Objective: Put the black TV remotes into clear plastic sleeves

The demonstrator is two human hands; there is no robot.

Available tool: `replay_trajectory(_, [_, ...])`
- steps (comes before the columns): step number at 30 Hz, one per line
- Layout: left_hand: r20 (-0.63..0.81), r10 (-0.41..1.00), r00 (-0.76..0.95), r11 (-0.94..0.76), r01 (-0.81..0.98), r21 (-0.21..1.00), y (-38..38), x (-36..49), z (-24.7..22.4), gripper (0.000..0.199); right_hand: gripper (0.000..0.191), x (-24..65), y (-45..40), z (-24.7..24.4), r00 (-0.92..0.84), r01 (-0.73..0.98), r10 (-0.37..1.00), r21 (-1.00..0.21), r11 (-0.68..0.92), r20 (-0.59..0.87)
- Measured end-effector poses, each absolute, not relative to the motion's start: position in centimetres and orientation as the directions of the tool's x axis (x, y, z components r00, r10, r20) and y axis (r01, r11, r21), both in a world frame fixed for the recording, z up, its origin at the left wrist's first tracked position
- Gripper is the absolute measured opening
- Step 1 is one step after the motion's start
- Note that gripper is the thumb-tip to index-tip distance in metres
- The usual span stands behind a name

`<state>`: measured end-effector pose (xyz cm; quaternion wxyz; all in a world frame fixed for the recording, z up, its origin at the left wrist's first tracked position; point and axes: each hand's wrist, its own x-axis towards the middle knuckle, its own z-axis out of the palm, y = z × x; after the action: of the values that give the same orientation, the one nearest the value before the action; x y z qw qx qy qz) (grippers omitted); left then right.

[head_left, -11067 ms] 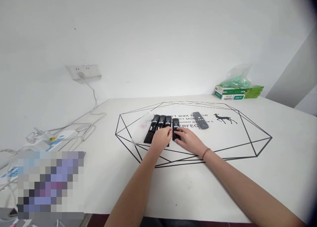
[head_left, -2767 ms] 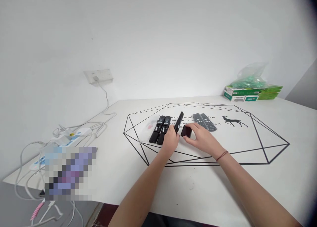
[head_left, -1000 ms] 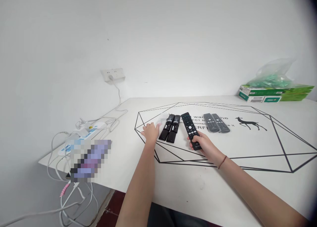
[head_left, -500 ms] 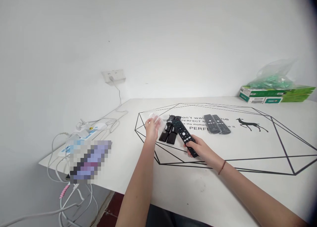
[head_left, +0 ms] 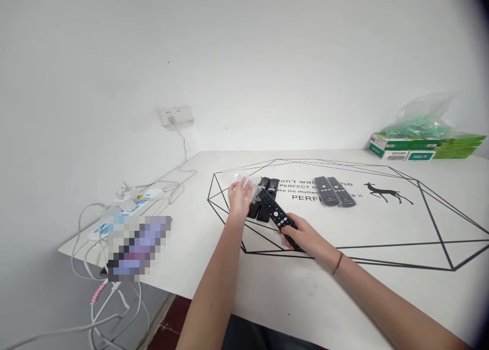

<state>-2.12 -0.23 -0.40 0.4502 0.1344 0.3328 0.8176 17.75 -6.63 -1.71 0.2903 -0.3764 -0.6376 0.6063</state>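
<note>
A black remote control (head_left: 275, 213) is in my right hand (head_left: 300, 233), whose fingers wrap round its lower end. Its upper end points toward my left hand (head_left: 240, 196) and meets a clear plastic sleeve (head_left: 252, 185). My left hand pinches that sleeve. Whether the remote's tip is inside the sleeve is too small to tell. Just behind the held remote, two dark remotes (head_left: 272, 186) lie side by side on the table, partly covered by it and the sleeve. Farther right lie two remotes in clear wrapping (head_left: 331, 192).
The white table (head_left: 382, 227) bears printed black lines, words and a deer. At the left are a power strip (head_left: 147, 202), tangled white cables and a blurred-out object (head_left: 139, 248). Green-and-white boxes (head_left: 405, 143) with a plastic bag (head_left: 424, 118) on top stand at the back right.
My right hand has moved the remote left and slightly nearer, bringing its upper end to the sleeve. My left hand has shifted a little right with the sleeve.
</note>
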Motion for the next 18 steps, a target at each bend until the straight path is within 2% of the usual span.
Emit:
replay_trajectory(7, [-0.004, 0.854, -0.520, -0.395, -0.655, 0.644, -0.4, -0.9, -0.1, 0.014, 0.009, 17.8, -6.6, -1.7, -0.573, 0.123, 0.816, -0.992, -0.002, -0.073])
replay_trajectory(12, [0.054, 0.905, -0.422, -0.340, -0.640, 0.689, -0.9, 1.5, -0.2, 0.023, 0.026, 18.0, -6.7, -1.3, -0.492, 0.087, 0.868, -0.996, -0.032, -0.070])
replay_trajectory(15, [0.096, 0.952, -0.291, -0.269, -0.647, 0.714, -1.3, 3.6, -0.6, 0.023, 0.031, 18.2, -6.5, -1.5, -0.432, 0.202, 0.899, -0.979, 0.018, -0.073])
replay_trajectory(18, [0.087, 0.978, -0.190, -0.192, -0.661, 0.725, -1.8, 5.2, -0.9, 0.021, 0.032, 18.6, -6.1, -1.5, -0.328, 0.280, 0.944, -0.953, 0.117, 0.020])
